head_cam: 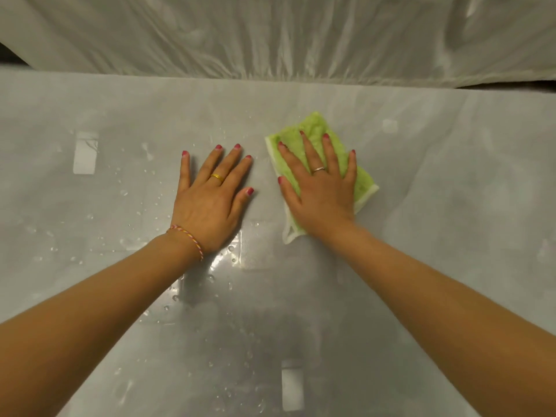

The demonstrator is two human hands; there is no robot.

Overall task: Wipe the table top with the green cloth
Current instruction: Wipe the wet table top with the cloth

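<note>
The green cloth (pixel 311 127) lies folded flat on the grey table top (pixel 451 191), right of the middle. My right hand (pixel 320 191) presses down on it with straight, spread fingers, covering most of its middle. My left hand (pixel 213 194) rests flat on the bare table just left of the cloth, fingers spread, holding nothing. Water drops (pixel 210 278) speckle the surface around and below my left hand.
A wrinkled white plastic sheet (pixel 270 34) hangs along the table's far edge. Bright reflections of lights (pixel 85 152) show on the glossy, plastic-covered surface at left and near the bottom.
</note>
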